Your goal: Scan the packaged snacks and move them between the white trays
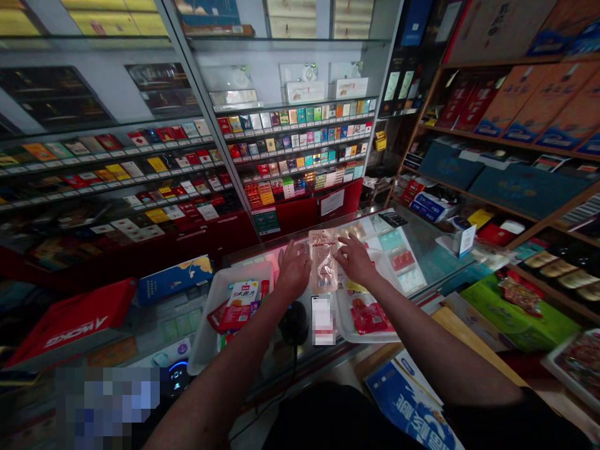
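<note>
A pinkish-beige foil snack packet [323, 265] is between my two hands above the glass counter, its printed face toward me. My left hand [294, 270] is at its left edge, thumb side against the packet and fingers curled. On the other edge, my right hand [355, 259] pinches the packet between thumb and fingers. A white plastic tray [199, 328] by my left forearm holds several snack packets, one white and red [241, 300]. Under my right forearm, another white tray [344, 322] holds a red packet [370, 317]. My forearms partly cover both trays.
A black scanner-like device [294, 322] with a cable and a phone [323, 320] are between the trays. A calculator [392, 218] and a stand-up code sign [464, 240] are farther right. A red box [75, 325] is at left. Cigarette shelves [300, 134] line the back.
</note>
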A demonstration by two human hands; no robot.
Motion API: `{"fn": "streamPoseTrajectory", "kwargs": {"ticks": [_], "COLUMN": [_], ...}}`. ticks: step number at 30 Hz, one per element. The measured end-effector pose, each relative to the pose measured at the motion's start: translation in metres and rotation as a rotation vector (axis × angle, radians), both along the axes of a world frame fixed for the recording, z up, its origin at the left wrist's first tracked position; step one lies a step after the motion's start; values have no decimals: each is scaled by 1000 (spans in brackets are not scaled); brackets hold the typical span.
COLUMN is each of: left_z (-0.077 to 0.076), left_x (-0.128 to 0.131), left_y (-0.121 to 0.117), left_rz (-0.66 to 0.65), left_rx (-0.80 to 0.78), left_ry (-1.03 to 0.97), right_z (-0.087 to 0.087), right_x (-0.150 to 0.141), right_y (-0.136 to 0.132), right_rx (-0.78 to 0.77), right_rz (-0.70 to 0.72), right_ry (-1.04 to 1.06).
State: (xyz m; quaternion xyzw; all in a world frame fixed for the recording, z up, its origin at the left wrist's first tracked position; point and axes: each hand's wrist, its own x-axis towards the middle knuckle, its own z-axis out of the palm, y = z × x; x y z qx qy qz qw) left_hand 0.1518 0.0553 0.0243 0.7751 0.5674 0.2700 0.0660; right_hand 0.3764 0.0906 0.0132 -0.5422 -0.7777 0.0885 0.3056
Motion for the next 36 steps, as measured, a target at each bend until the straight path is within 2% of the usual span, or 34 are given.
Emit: {"fn": "streamPoseTrajectory", "kwargs": {"ticks": [5,10,14,21,26,30,36], "left_z": [-11,-37,-59,-81,-92,-96,-85], "left_x": [48,97,133,179,196,196,176], "left_y": [0,-7,-15,-29,-38,-43,-48], "left_rz": [-24,-63,-76,-101,-105,-107,-124], "left_rx": [-52,-86,-114,-123,-202,-224,-191], "left_ry": [2,-12,-2,-30,-1,57,57], "right_z": [-7,-22,-37,-66,-84,-94,-87], "right_x": [44,88,120,163,178,181,173], "right_y": [-8,-21,-33,-42,-49,-53,-47], "right_rx": [-5,-144,-182,-254,-313,-371,-372], "right_rz": [-34,-80,-110,-169,-227,-294,-317], "right_ry": [-58,-162,-240,-384,-437,-466,-468]}}
